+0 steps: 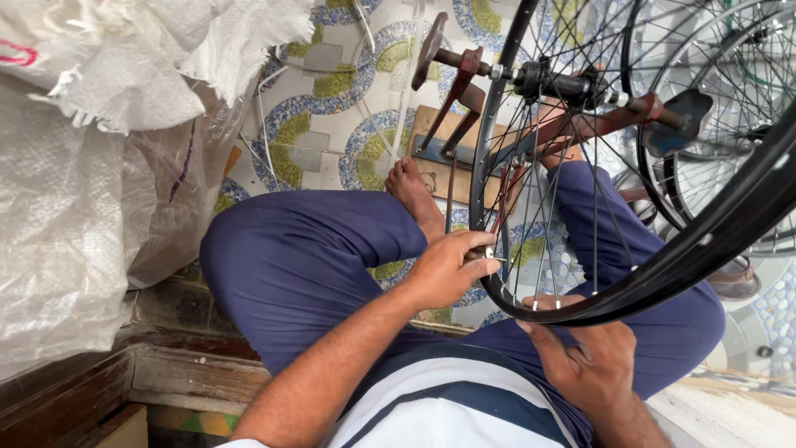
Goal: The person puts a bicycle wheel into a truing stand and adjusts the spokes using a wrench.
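Black rim [663, 274] of a spoked wheel, mounted on a rust-red truing stand [464, 91], axle and hub [551, 83] at top centre. Held over the lap, between the knees, lower arc nearest the body. Left hand [444, 270] pinched on a small metal tool [491, 255] at a spoke nipple on the rim's left side; fingers closed tight around it. Right hand [593, 361] under the rim's bottom arc, fingertips touching the rim from below, palm half open; whether truly gripping, cannot tell. Thin steel spokes [539, 191] fanning from hub to rim.

Seated cross-legged, dark blue trousers [307, 257], bare foot [414, 195] tucked just left of the rim. White shirt with dark blue stripe [448, 415] at bottom edge. Stand bolted on a wooden board [439, 149] lying on the floor.

Floor of patterned tiles [332, 108], blue and green rings on white. More wheels [730, 75] stacked at upper right, spokes overlapping, behind the held rim. Brown sandal [738, 282] just right of the right knee.

Left side: big white woven sacks [75, 182], bulging, frayed torn edge at top; small pink-red mark [18, 54] on the top-left sack, too cut off to make out. Clear plastic sheet [174, 182] hanging between sacks and knee. Worn wooden step [166, 365] below sacks, bottom left.
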